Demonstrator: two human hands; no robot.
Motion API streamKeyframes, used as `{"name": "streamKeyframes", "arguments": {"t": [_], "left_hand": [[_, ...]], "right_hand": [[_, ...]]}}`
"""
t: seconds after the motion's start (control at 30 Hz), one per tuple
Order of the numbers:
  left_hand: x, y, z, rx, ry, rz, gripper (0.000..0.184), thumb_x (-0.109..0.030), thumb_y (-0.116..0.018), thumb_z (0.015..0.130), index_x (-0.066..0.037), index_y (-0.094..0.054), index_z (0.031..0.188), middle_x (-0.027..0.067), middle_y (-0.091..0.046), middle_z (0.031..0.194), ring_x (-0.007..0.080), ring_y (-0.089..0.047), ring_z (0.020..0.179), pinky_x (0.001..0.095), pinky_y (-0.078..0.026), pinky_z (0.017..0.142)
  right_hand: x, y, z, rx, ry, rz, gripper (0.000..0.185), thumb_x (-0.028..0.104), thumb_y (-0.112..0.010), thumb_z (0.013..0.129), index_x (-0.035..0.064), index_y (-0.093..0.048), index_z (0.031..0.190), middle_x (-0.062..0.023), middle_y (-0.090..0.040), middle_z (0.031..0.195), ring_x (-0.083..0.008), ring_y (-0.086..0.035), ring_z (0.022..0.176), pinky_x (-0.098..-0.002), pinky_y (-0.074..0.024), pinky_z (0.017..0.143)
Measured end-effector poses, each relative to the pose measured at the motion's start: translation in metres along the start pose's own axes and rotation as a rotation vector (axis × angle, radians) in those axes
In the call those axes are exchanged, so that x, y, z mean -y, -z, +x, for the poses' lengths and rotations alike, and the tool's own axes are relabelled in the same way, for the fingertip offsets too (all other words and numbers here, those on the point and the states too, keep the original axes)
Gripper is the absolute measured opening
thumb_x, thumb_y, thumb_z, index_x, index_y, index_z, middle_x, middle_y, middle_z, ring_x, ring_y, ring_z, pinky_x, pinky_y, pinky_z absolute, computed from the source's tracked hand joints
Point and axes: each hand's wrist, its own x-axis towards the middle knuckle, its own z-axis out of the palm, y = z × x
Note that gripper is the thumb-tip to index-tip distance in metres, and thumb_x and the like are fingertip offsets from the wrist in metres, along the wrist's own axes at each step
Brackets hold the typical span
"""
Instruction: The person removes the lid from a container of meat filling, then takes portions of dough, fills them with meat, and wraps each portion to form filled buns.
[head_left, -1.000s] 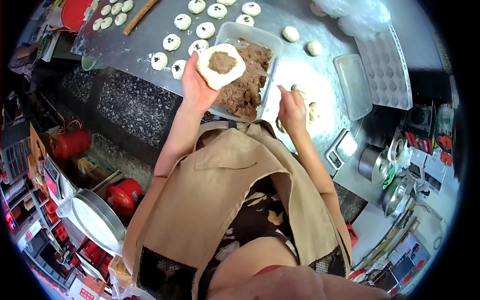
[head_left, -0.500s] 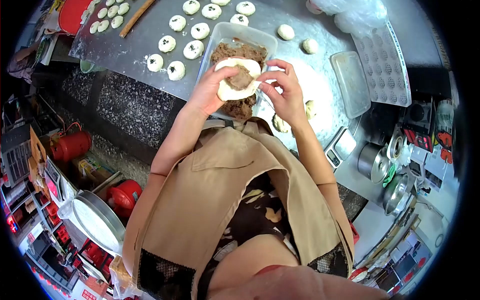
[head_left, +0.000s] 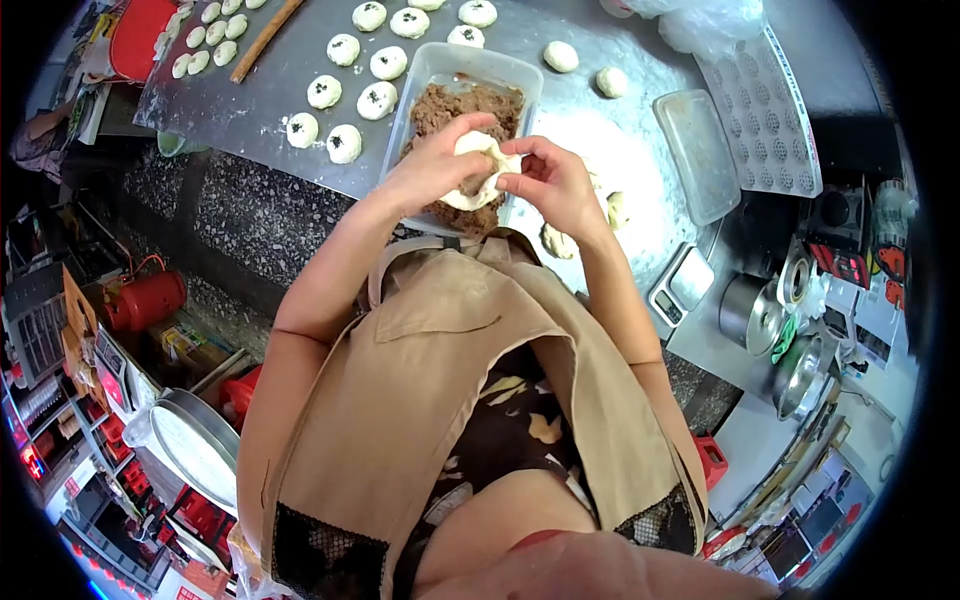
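Observation:
A round dough wrapper [head_left: 466,200] with brown filling in its middle is held up above the plastic tub [head_left: 531,90]. My left hand [head_left: 432,172] cups it from the left, thumb pressed in over the filling. Fingers of my right hand [head_left: 553,186] pinch the wrapper's right edge, which is drawn up in folds. Under the hands, the tub contains brown filling paste [head_left: 445,108]; part of it is hidden by the left hand and the dough.
Several filled buns [head_left: 377,100] with dark specks sit left of the tub on the metal table [head_left: 270,110]. A rolling stick [head_left: 266,42], dough balls [head_left: 561,56], a plastic lid [head_left: 697,155], a molded tray [head_left: 760,120] and a scale [head_left: 683,284] lie around.
The wrapper has gone from a flat, open disc to a cupped shape with its edge gathered. My right hand has closed in on its rim. The view has shifted slightly.

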Motion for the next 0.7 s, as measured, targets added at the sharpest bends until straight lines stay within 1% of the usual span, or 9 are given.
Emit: {"name": "streamKeyframes", "arguments": {"t": [0.2, 0.27, 0.3, 0.33, 0.43, 0.53, 0.6, 0.63, 0.7], "left_hand": [[-0.014, 0.007, -0.003, 0.201, 0.027, -0.389, 0.059, -0.027, -0.044, 0.092, -0.009, -0.018, 0.143, 0.0111, -0.044, 0.127, 0.0185, -0.052, 0.112, 0.0311, -0.047, 0.089], [-0.009, 0.005, -0.01, 0.128, -0.33, -0.505, 0.074, -0.029, -0.055, 0.089, -0.011, -0.01, 0.144, 0.0139, -0.037, 0.135, 0.0236, -0.046, 0.119, 0.0352, -0.046, 0.093], [-0.012, -0.006, -0.023, 0.057, -0.611, -0.124, 0.099, -0.035, -0.073, 0.076, -0.01, -0.005, 0.144, 0.0175, -0.03, 0.14, 0.0275, -0.041, 0.124, 0.0384, -0.046, 0.093], [-0.009, -0.015, -0.025, -0.02, -0.737, -0.124, 0.121, -0.03, -0.089, 0.053, -0.003, -0.012, 0.142, 0.0162, -0.034, 0.138, 0.025, -0.04, 0.124, 0.0364, -0.037, 0.101], [-0.008, -0.028, -0.024, -0.286, -0.756, 0.174, 0.107, -0.033, -0.087, 0.056, 0.0, -0.025, 0.137, 0.0157, -0.044, 0.132, 0.0273, -0.045, 0.12, 0.038, -0.038, 0.099], [-0.015, -0.024, -0.023, -0.324, -0.744, -0.159, 0.089, -0.043, -0.081, 0.062, 0.002, -0.041, 0.127, 0.0153, -0.056, 0.119, 0.0306, -0.05, 0.114, 0.0402, -0.041, 0.096], [-0.025, -0.006, -0.023, -0.48, -1.089, 0.675, 0.083, -0.057, -0.072, 0.067, 0.003, -0.048, 0.119, 0.0176, -0.06, 0.112, 0.0331, -0.054, 0.109, 0.0407, -0.044, 0.092], [-0.025, -0.009, -0.018, -0.475, -1.11, 0.516, 0.081, -0.067, -0.063, 0.068, 0.003, -0.053, 0.108, 0.0205, -0.061, 0.108, 0.0333, -0.053, 0.111, 0.0416, -0.044, 0.092], [-0.025, -0.017, -0.017, -0.392, -1.071, 0.262, 0.077, -0.062, -0.067, 0.068, 0.002, -0.051, 0.107, 0.0235, -0.059, 0.111, 0.0329, -0.053, 0.112, 0.0414, -0.043, 0.092]], "right_hand": [[0.009, 0.003, -0.005, -0.037, 0.167, 0.173, 0.022, 0.002, -0.069, 0.077, 0.0015, -0.059, 0.097, -0.0013, -0.06, 0.082, -0.0055, -0.055, 0.071, -0.0197, -0.0448, 0.06], [0.019, 0.007, -0.003, -0.041, 0.138, 0.301, 0.022, 0.002, -0.069, 0.078, 0.0009, -0.059, 0.097, -0.0036, -0.061, 0.089, -0.0065, -0.056, 0.074, -0.0204, -0.0459, 0.061], [0.021, 0.007, -0.005, -0.054, 0.122, 0.459, 0.023, 0.002, -0.067, 0.079, 0.0009, -0.057, 0.1, -0.0046, -0.061, 0.093, -0.0076, -0.057, 0.076, -0.0212, -0.0467, 0.062], [0.023, 0.006, -0.007, -0.066, 0.101, 0.619, 0.025, 0.002, -0.066, 0.08, 0.0008, -0.056, 0.102, -0.0057, -0.061, 0.097, -0.0088, -0.058, 0.079, -0.022, -0.0476, 0.063], [0.03, 0.003, -0.013, 0.055, 0.143, 0.72, 0.052, 0.002, -0.069, 0.076, -0.0023, -0.045, 0.122, -0.0097, -0.058, 0.11, -0.014, -0.058, 0.095, -0.0247, -0.0492, 0.077], [0.041, 0.003, -0.016, 0.192, 0.217, 0.703, 0.066, -0.001, -0.072, 0.072, -0.0042, -0.04, 0.129, -0.0114, -0.055, 0.117, -0.0159, -0.055, 0.104, -0.0264, -0.0482, 0.085], [0.047, 0.002, -0.022, 0.243, 0.263, 0.589, 0.074, -0.004, -0.075, 0.067, -0.0055, -0.037, 0.131, -0.0125, -0.052, 0.121, -0.0165, -0.052, 0.11, -0.0281, -0.0468, 0.09], [0.05, 0.001, -0.025, 0.246, 0.272, 0.542, 0.072, -0.004, -0.075, 0.068, -0.0057, -0.038, 0.13, -0.0126, -0.053, 0.121, -0.0162, -0.053, 0.109, -0.0283, -0.0465, 0.091], [0.051, 0.001, -0.026, 0.243, 0.286, 0.526, 0.07, -0.003, -0.075, 0.069, -0.006, -0.04, 0.129, -0.0121, -0.054, 0.12, -0.0161, -0.054, 0.108, -0.0278, -0.0468, 0.09]]}}
